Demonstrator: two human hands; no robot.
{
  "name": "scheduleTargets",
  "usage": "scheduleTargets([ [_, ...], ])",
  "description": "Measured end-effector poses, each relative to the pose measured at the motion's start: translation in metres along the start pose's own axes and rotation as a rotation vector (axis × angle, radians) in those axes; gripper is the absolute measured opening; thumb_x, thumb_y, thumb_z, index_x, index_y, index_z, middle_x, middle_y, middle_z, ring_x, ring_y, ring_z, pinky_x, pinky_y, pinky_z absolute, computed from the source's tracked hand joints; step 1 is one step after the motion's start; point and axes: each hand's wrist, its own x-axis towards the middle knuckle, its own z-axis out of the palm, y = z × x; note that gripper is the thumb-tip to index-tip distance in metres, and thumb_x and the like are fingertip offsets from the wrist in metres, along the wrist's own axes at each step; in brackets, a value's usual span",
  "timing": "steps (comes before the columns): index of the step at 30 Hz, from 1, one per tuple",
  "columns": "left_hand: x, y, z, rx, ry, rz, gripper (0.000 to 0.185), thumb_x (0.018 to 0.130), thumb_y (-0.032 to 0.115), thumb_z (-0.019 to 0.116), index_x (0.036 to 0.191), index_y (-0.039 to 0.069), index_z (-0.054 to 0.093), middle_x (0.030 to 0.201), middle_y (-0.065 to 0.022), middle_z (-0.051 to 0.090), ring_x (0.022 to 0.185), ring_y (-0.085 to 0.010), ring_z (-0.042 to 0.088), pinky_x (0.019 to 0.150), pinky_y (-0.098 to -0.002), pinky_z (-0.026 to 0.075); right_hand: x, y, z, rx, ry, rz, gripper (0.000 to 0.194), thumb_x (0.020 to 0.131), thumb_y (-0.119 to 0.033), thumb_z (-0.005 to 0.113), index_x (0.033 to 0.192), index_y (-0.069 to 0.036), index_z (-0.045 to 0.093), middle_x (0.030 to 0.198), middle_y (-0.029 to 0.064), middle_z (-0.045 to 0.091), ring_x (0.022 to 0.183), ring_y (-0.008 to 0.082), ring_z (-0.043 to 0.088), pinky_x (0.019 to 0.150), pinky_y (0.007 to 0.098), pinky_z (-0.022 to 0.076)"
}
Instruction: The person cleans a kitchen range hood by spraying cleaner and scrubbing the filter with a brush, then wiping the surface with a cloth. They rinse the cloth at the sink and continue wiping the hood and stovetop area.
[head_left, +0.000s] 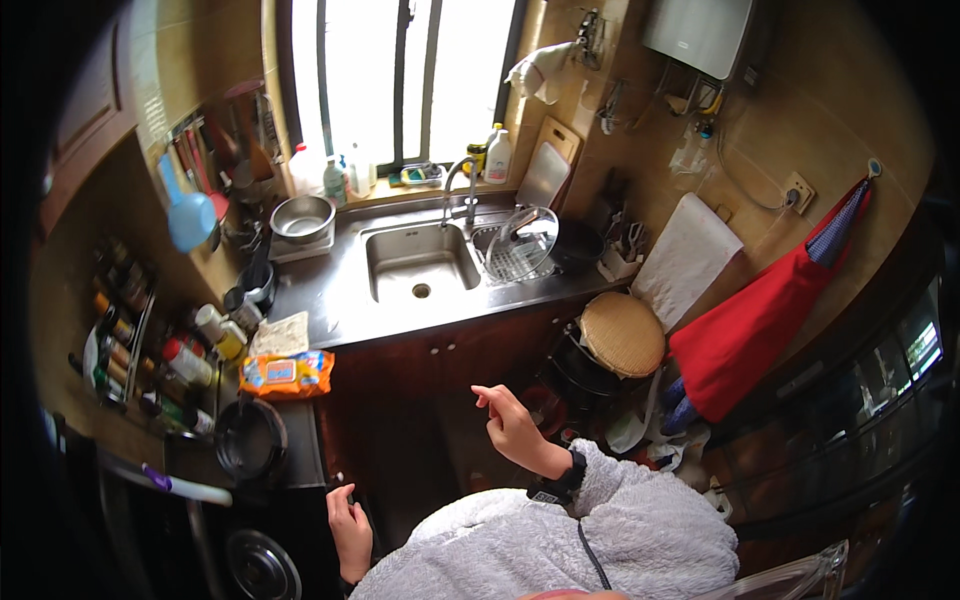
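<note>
My left hand (350, 529) hangs in the air by the counter's front edge, beside the stove, its fingers loosely bent and holding nothing. Close by are a black frying pan (251, 441) and a gas burner (262, 566). In front of my body my right hand (517, 433) is raised, empty, with bent fingers partly apart and a black band on the wrist. Beyond it stand dark red cabinet doors (405, 367) below a stainless steel sink (424, 262). An orange pack of wet wipes (285, 374) lies on the left counter, next to a folded cloth (280, 334).
A steel bowl (303, 220) sits left of the sink; a glass lid (523, 244) leans at its right. Seasoning bottles (187, 364) line the left wall. A round woven lid (622, 335) and a hanging red apron (750, 345) are at right.
</note>
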Motion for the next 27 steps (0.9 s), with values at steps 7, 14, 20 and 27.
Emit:
scheduleTargets([
  [7, 0.078, 0.042, 0.085, 0.029, -0.078, 0.13, 0.033, 0.084, -0.012, 0.05, 0.116, -0.004, 0.056, 0.129, -0.0216, 0.048, 0.108, -0.037, 0.056, 0.094, -0.0413, 0.047, 0.045, 0.069, -0.048, -0.078, 0.08, 0.038, 0.058, 0.071, 0.018, 0.047, 0.125, -0.001, 0.056, 0.094, 0.013, 0.054, 0.081, 0.0283, 0.056, 0.07, 0.0336, 0.0487],
  [14, 0.111, 0.046, 0.113, 0.187, -0.286, 0.068, 0.044, 0.085, 0.001, 0.066, 0.126, -0.005, 0.052, 0.146, -0.0248, 0.034, 0.131, -0.0427, 0.043, 0.107, -0.0435, 0.041, 0.088, 0.106, -0.052, -0.081, 0.029, -0.05, 0.054, 0.073, 0.016, 0.049, 0.124, -0.002, 0.055, 0.097, 0.0127, 0.053, 0.083, 0.0275, 0.057, 0.074, 0.0358, 0.0498],
  [20, 0.148, 0.029, 0.119, 0.158, -0.368, 0.037, 0.045, 0.086, 0.003, 0.066, 0.127, -0.006, 0.05, 0.146, -0.0289, 0.034, 0.132, -0.0454, 0.041, 0.109, -0.0445, 0.039, 0.106, 0.125, -0.06, -0.192, 0.116, 0.017, 0.046, 0.077, 0.009, 0.056, 0.122, -0.002, 0.056, 0.102, 0.0142, 0.056, 0.085, 0.0289, 0.059, 0.076, 0.0355, 0.0516],
  [27, 0.197, 0.009, 0.125, 0.158, -0.352, 0.127, 0.046, 0.086, 0.003, 0.067, 0.128, -0.005, 0.05, 0.144, -0.0286, 0.036, 0.131, -0.0455, 0.042, 0.108, -0.0439, 0.04, 0.166, 0.176, -0.165, -0.37, 0.333, 0.076, 0.025, 0.08, 0.007, 0.054, 0.104, 0.002, 0.062, 0.101, 0.0181, 0.059, 0.092, 0.0336, 0.061, 0.079, 0.0382, 0.0521],
])
